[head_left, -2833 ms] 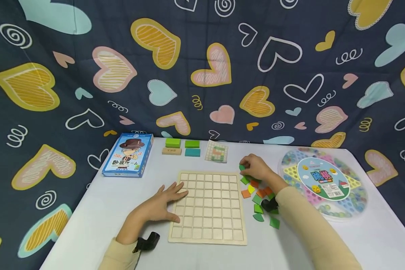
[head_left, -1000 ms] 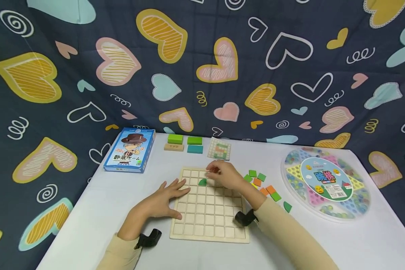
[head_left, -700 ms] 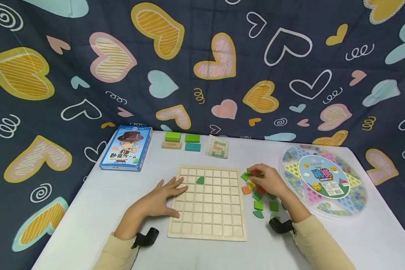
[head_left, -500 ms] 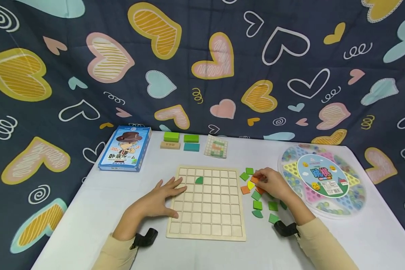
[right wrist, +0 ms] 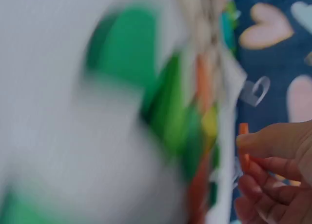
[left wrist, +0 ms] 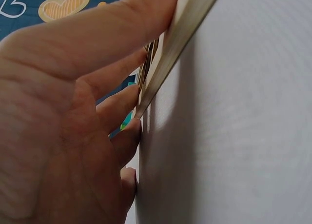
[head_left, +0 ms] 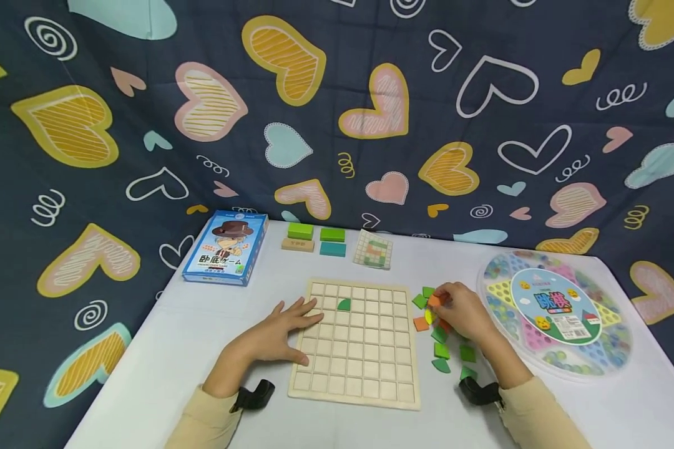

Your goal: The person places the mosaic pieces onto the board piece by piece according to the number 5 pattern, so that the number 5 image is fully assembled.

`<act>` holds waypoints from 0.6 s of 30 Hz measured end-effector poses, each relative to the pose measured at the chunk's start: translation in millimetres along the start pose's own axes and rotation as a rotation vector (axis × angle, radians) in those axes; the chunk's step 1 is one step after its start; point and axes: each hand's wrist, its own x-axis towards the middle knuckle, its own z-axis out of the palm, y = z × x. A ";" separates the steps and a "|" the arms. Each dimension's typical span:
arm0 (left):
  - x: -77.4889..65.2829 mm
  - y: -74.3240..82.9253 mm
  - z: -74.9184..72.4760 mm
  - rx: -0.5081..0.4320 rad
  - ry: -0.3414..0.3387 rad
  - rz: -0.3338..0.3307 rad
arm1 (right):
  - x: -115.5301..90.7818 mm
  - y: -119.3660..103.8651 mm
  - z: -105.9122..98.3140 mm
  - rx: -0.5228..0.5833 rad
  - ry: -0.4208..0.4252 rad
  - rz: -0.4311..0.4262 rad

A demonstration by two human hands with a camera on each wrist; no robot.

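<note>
With the wooden board (head_left: pixel 365 349) as the middle of the dial in the head view, the left hand (head_left: pixel 278 333) lies at 9 o'clock, its fingers spread wide and touching the board's edge. The right hand (head_left: pixel 467 313), near 2 o'clock, pinches an orange tile (head_left: pixel 434 301) between thumb and fingers, above the loose pieces at 3 o'clock: a yellow piece (head_left: pixel 429 317), an orange square (head_left: pixel 421 324) just beside the board, and several green pieces (head_left: pixel 441 351). One green quarter-round (head_left: pixel 344 305) sits in the board's second row from the far side, third cell from the left. At 10 to 11 o'clock a blue box (head_left: pixel 224 249) reads "卧底ゲーム", with "UNDERCOVER GAME" beneath it. Toward 11 o'clock stand two green blocks (head_left: pixel 300 231), a teal block (head_left: pixel 333 249) and a wooden block (head_left: pixel 297 245) whose marks are too small to read. At 12 o'clock lies a card (head_left: pixel 373 249) printed with a coloured grid. The round box (head_left: pixel 556 305) farther out toward 3 o'clock says "跳棋" on its label; the print on its white sticker cannot be made out
</note>
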 end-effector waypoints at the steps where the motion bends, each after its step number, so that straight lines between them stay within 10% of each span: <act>1: 0.4 0.2 0.6 -0.001 -0.002 -0.004 | -1.2 -7.4 1.9 0.039 0.014 -0.024; 7: 1.3 2.3 0.7 -0.010 0.001 -0.010 | 5.3 -70.6 34.4 0.226 -0.123 -0.250; 18: -0.1 2.3 -1.9 0.005 -0.001 -0.014 | 28.4 -115.8 78.8 -0.001 -0.248 -0.431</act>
